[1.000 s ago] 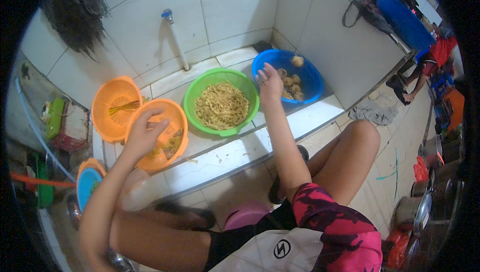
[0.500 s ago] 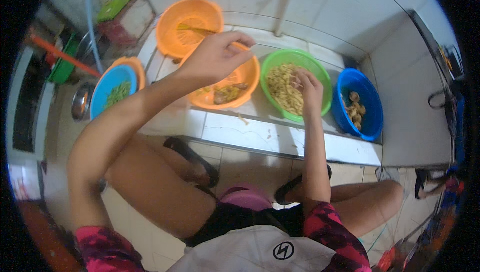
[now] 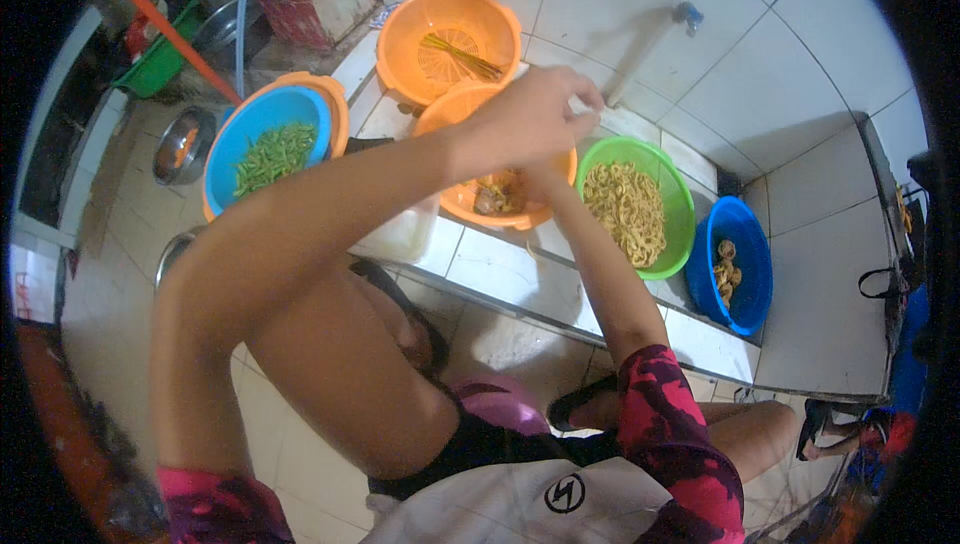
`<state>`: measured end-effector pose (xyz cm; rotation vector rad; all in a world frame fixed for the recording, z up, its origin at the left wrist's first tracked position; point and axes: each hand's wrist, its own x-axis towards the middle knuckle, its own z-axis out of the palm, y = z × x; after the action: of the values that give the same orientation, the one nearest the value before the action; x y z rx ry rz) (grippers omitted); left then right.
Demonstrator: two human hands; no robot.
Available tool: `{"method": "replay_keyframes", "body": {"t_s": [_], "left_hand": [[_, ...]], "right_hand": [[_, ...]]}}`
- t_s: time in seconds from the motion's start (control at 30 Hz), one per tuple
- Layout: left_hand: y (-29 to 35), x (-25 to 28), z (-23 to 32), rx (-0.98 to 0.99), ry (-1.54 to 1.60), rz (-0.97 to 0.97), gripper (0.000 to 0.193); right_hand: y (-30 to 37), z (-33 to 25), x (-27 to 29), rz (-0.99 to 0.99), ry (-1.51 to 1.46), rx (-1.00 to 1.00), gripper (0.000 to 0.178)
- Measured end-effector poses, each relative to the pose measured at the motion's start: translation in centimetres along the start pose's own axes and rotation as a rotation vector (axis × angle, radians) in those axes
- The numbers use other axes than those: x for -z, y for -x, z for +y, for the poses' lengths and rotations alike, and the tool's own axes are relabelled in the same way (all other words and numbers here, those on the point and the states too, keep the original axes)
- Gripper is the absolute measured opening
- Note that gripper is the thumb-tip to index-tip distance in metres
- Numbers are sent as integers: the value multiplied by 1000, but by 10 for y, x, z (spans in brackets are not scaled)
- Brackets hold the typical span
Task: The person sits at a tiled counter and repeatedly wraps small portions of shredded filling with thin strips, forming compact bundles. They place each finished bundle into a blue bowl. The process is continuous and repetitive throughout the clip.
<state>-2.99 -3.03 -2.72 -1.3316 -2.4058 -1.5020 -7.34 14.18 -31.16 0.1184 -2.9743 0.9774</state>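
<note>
My left hand [image 3: 535,119] is raised over the nearer orange basket [image 3: 432,122], palm down. Its fingers are bent and slightly blurred, with the thumb apart and nothing visible between them. Below it, my right hand [image 3: 538,182] reaches into that basket; its fingers are hidden behind the left hand. Yellow and brown pieces [image 3: 497,196] lie in the bottom. To the right, a green basket [image 3: 683,206] holds yellowish noodle-like strands [image 3: 628,214]. The farther orange basket [image 3: 395,39] contains a few long thin stalks [image 3: 465,56].
A blue basin [image 3: 757,254] with pale brown lumps stands at the right, by the tiled wall. On the left, a light blue basin [image 3: 228,149] of cut green pieces sits in an orange one. A metal bowl [image 3: 182,156] lies beyond it. A tap [image 3: 688,16] juts from the wall.
My right hand has left the green basket and moved left to the nearer orange basket, under my left hand. The whole view has shifted, so the baskets appear farther right.
</note>
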Motion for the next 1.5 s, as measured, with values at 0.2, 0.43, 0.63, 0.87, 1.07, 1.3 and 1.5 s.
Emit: {"method": "replay_keyframes", "body": {"t_s": [0.2,0.43,0.63,0.87,1.07,1.3,1.5], "left_hand": [[13,10,-17,116,-83,-82,27],[37,24,-42,383,-113,-230,29],[40,14,-36,286,-90,-229,31],[33,7,-22,131,24,-11,29],[30,7,-11,244,292,-43,25],[29,0,-12,321,350,-57,22],[26,-3,-9,360,343,-116,23]], "right_hand": [[-7,22,1,-100,79,116,24],[50,-46,92,-88,-1519,-262,33],[84,-126,121,174,-1749,-237,23],[111,-185,135,354,-1627,28,34],[123,-178,143,331,-1568,43,28],[130,-155,139,243,-1483,171,19],[133,-159,136,291,-1541,77,15]]}}
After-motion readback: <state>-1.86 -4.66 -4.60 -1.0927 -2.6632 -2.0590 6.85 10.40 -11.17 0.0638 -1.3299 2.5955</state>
